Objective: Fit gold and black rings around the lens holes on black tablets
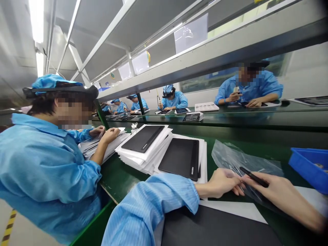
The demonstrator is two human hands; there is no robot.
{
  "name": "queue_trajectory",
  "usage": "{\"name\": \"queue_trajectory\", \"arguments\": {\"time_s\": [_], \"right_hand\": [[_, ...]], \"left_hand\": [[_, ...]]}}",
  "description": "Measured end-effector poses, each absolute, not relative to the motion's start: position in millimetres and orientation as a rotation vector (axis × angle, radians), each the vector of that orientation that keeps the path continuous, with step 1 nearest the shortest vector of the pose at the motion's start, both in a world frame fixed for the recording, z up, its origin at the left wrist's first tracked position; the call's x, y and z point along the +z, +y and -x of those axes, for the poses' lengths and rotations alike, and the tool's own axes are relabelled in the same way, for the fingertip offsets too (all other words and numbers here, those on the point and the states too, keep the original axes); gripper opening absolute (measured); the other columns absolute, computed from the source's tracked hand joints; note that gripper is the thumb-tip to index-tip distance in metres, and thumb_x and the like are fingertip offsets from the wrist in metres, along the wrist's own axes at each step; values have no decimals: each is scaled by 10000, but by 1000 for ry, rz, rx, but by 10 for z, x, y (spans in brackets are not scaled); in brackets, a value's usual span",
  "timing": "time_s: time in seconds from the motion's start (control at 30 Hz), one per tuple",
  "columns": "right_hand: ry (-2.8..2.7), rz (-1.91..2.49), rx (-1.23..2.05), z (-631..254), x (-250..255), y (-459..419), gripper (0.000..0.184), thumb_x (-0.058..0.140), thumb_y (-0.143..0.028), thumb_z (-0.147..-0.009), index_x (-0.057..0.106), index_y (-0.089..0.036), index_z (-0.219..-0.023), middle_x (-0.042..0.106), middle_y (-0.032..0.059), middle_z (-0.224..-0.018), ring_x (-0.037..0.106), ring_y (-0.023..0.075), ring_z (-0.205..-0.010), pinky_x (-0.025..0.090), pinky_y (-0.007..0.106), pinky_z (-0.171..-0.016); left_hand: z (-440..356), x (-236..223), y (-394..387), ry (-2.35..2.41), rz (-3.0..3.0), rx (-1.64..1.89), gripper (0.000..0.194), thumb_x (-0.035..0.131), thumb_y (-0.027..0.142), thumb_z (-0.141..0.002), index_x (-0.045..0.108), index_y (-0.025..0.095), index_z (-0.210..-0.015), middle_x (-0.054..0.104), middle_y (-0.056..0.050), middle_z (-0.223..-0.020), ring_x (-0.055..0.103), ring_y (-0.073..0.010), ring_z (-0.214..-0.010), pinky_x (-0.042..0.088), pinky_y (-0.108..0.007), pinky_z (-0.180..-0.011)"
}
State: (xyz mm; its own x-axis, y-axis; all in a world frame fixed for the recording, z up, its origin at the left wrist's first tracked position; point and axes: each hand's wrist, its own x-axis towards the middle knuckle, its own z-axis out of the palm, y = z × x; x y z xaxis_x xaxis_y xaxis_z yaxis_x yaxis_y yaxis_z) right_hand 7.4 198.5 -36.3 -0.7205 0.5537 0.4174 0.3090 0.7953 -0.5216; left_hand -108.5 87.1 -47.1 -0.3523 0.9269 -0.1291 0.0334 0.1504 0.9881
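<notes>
My right hand (pixel 278 189) is closed round a slim black pen-like tool (pixel 253 177), its exact kind unclear. Its fingertips meet those of my left hand (pixel 222 183), whose fingers are curled in a pinch; whatever they hold is too small to make out. Just behind both hands lies a clear plastic bag (pixel 237 155) with thin pale strips in or on it. Below my left forearm, a large dark panel (pixel 217 227) rests over a white sheet (pixel 238 207). Left of my left hand, a black tablet-like panel (pixel 179 157) lies on white sheets.
A second black panel (pixel 143 138) tops a stack of white sheets (pixel 133 160). A blue bin (pixel 311 167) stands at the right. Close on the left sits a co-worker (pixel 51 164) handling papers. Other people work across the green bench, under a long metal shelf (pixel 217 58).
</notes>
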Motion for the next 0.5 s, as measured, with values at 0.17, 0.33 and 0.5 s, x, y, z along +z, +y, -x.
{"name": "queue_trajectory", "arguments": {"time_s": [0.17,0.33,0.5], "right_hand": [[-2497,578,726,-78,-415,1965,228,570,-455,-685,668,-248,-679,732,120,-780,677,308,-731,467,347,-624],[-2484,597,785,-72,-422,1997,199,576,-387,-747,652,-229,-654,687,88,-646,635,283,-630,419,340,-574],[-2494,654,1029,-144,-306,1963,221,595,-320,-825,636,-149,-692,641,39,-679,609,198,-645,463,305,-609]], "left_hand": [[1065,-463,844,1610,-948,1325,188,538,268,-921,579,110,-828,557,29,-689,523,-69,-533,458,-200,-503],[1039,-387,811,1657,-934,1277,177,543,273,-919,587,110,-865,578,17,-728,544,-78,-563,478,-214,-529],[1006,-273,660,1633,-934,1163,216,519,320,-930,580,117,-977,605,-21,-856,584,-103,-654,506,-246,-580]]}}
